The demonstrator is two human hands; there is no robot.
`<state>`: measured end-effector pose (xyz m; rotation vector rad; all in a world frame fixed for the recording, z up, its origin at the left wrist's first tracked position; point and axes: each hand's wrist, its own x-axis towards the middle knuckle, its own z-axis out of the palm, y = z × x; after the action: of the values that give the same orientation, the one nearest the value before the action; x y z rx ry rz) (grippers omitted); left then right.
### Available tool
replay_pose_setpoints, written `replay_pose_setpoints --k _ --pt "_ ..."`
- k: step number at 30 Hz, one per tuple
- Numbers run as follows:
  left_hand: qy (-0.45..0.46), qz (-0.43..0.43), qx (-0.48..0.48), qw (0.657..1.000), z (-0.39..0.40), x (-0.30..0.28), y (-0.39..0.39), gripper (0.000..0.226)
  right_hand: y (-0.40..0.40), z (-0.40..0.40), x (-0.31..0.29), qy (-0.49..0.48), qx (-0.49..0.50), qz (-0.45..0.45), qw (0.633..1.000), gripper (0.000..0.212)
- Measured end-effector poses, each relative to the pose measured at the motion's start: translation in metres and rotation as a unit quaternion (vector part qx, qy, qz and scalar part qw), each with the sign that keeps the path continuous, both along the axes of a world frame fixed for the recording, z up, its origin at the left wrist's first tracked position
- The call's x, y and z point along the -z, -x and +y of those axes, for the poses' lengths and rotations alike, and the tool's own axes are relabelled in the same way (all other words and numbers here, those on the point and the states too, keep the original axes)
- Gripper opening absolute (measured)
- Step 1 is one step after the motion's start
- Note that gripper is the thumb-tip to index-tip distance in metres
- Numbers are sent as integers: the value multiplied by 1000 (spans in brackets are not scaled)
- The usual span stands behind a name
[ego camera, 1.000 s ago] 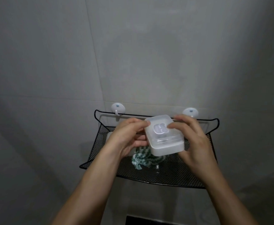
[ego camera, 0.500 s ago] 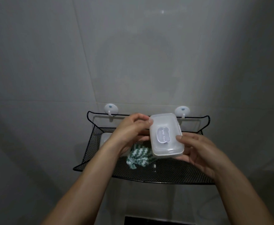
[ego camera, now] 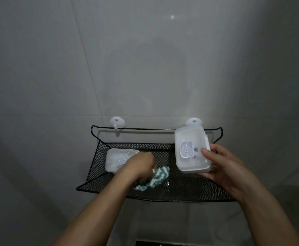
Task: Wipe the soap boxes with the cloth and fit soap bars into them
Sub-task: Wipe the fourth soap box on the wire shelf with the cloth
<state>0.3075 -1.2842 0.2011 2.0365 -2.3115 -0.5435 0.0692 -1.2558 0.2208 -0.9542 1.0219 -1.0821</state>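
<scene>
Translucent white plastic soap box [ego camera: 191, 150], lid closed, grey bear-shaped label on top, tilted, held above shelf's right end. Second identical closed box [ego camera: 117, 159] flat at shelf's left end. Green-and-white striped cloth [ego camera: 155, 178] crumpled between them, gripped.

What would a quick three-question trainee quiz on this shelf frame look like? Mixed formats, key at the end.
1. True or false: the right hand holds a translucent soap box with its lid shut.
2. The left hand is on which item? A) green-and-white striped cloth B) wall hook C) second soap box
3. Fill in: the second soap box lies at the ___ end of the black mesh shelf.

Key: 1 true; 2 A; 3 left
</scene>
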Motion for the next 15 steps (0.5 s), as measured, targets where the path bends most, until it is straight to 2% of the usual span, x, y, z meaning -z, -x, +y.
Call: replay_pose_setpoints --k 2,4,8,10,12,15 --pt "16 36 -29 999 5 -10 -5 25 1 1 -1 4 3 -8 1000 47" --pt "51 109 -74 990 13 -25 -11 15 2 2 -2 10 4 -13 1000 42" --pt "183 267 -143 935 34 -59 -20 8 1 1 0 26 -6 -16 1000 45" --pt "281 281 -135 908 41 -74 -16 6 -4 -1 1 35 -16 -20 999 47" --pt "368 254 -109 888 44 -84 -6 8 -9 -2 3 44 -35 -23 998 51" --pt "411 212 -34 886 44 -85 11 26 -19 -4 2 53 -65 -38 996 56"
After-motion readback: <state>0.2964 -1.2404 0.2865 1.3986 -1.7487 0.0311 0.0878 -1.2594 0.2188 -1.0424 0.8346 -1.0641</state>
